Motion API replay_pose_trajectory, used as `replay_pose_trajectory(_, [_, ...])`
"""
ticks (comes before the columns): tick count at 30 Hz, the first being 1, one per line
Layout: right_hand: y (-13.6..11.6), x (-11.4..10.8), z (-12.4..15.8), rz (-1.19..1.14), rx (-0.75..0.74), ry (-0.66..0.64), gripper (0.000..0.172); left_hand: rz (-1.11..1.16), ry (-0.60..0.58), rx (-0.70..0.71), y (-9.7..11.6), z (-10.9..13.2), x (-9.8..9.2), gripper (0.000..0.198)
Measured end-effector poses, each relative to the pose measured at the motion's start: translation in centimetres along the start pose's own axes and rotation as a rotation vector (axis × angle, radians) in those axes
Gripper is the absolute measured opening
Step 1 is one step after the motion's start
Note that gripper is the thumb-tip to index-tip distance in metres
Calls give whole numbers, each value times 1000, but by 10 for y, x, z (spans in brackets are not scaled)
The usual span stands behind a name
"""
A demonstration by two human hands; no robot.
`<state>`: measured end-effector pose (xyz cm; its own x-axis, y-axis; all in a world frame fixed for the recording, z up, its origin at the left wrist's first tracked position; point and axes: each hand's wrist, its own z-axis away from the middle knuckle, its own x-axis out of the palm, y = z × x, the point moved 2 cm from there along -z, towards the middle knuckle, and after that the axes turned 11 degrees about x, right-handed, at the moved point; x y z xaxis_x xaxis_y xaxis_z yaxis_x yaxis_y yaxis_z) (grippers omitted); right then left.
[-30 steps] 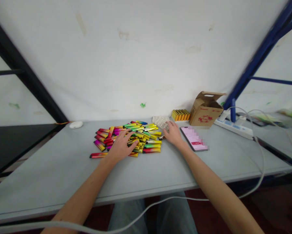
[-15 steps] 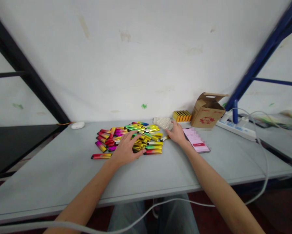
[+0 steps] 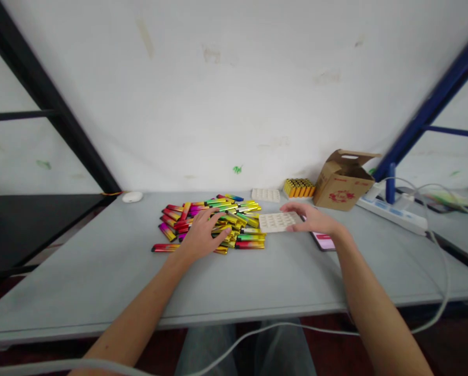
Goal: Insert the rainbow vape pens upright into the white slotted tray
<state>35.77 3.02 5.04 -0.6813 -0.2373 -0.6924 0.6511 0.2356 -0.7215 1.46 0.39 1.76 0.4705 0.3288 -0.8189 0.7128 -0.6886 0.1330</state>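
Observation:
My left hand (image 3: 203,236) rests over a pile of shiny slim sticks (image 3: 234,214), coloured red, yellow, green and purple, some with black ends. Its fingers are spread, and I see nothing gripped in them. With the thumb and fingers of my right hand (image 3: 310,220) I hold the right end of a white tray with rows of small pockets (image 3: 276,222). The tray's left edge is against the right side of the pile. Partly under my right hand lies a phone (image 3: 324,241) with a pink screen.
A second white pocketed tray (image 3: 265,195) lies by the wall. Beside it stand yellow cylinders (image 3: 299,188) in a block, then an open cardboard box (image 3: 341,183). A power strip (image 3: 394,214), a white oval device (image 3: 132,197) and a loose white cable (image 3: 439,292) are around.
My right hand has drawn one white tray from the back toward me and rightward, beside the pile, leaving another by the wall. My left hand stays over the pile. The view has shifted slightly.

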Motion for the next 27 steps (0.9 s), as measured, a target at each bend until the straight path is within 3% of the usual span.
replay_pose_trajectory(4, [-6,-12,17,67,73,-104,44,5,21,-18,-1,0,-2,43])
replay_pose_trajectory(7, [-6,-14,24,160,94,-107,41,34,4,-18,2,1,-4,43])
replay_pose_trajectory(13, [5,1,15,296,159,-58,61,78,-38,-11,5,-1,-5,45])
replay_pose_trajectory(18, [12,14,7,320,101,-25,73,24,-37,-22,0,0,0,46])
replay_pose_trajectory(21, [7,19,0,281,-10,75,72,-13,-25,-12,0,1,3,47])
replay_pose_trajectory(24, [-3,30,-10,208,-119,259,48,-53,-12,-16,1,1,4,48])
replay_pose_trajectory(27, [-8,52,-23,189,-141,367,41,-77,-14,-18,2,1,6,48])
